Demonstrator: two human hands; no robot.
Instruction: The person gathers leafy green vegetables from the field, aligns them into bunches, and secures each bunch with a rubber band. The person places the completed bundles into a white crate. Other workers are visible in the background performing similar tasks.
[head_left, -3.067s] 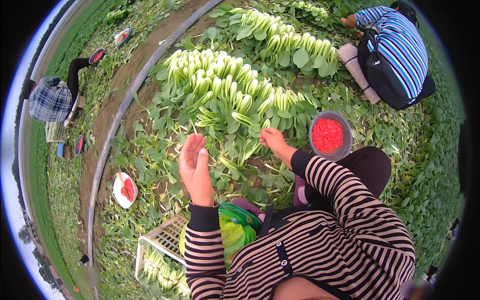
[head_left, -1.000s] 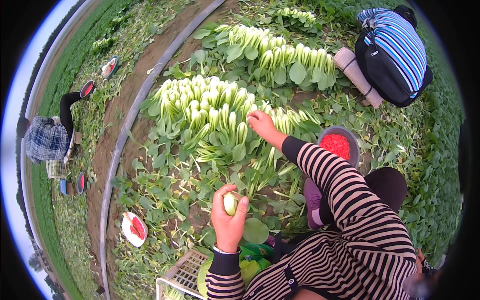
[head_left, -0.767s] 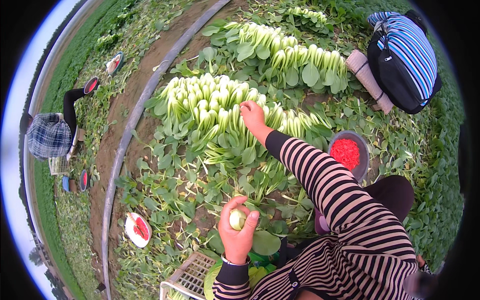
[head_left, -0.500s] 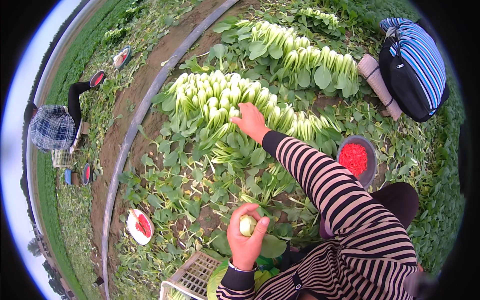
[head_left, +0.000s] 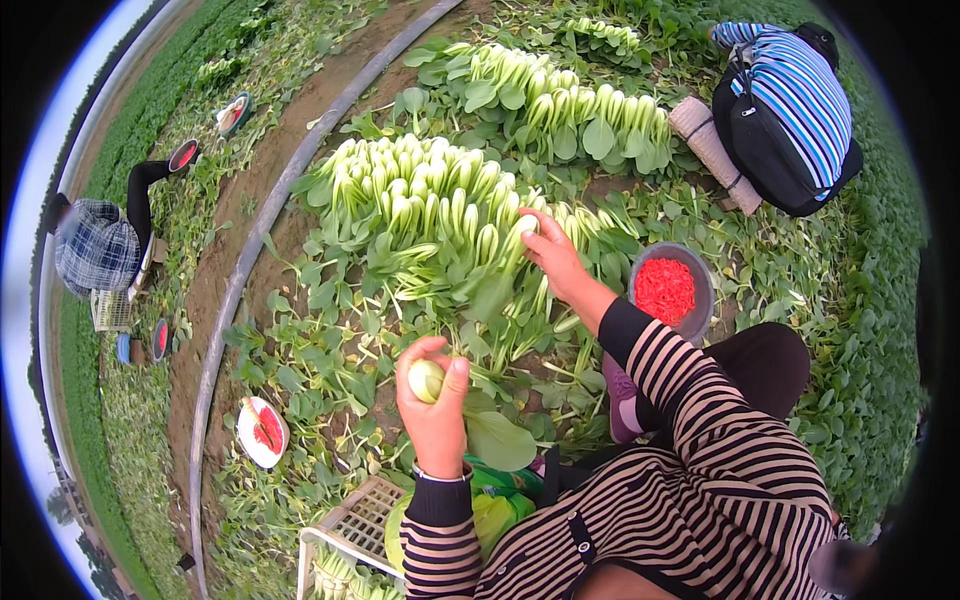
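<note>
My left hand (head_left: 438,428) is closed around a head of bok choy (head_left: 426,380). Its pale base faces up between thumb and fingers, and green leaves stick out below the hand. Farther off, my right hand (head_left: 562,268) grips another bok choy (head_left: 523,230) by its pale base, its leaves trailing down toward me. Just beyond lies a wide heap of bok choy (head_left: 405,178), white bases up and leaves spread beneath.
To the right stands a grey bowl of red bands (head_left: 665,288); at left lies a white dish with red bands (head_left: 263,432). A plastic crate (head_left: 365,515) sits by my left forearm. A hose (head_left: 240,275) crosses the ground. Two people crouch farther away, one left, one right.
My right hand has come away from the heap's middle to its near right side, now with a bok choy in its fingers. My left hand still holds its bok choy. The view has shifted slightly.
</note>
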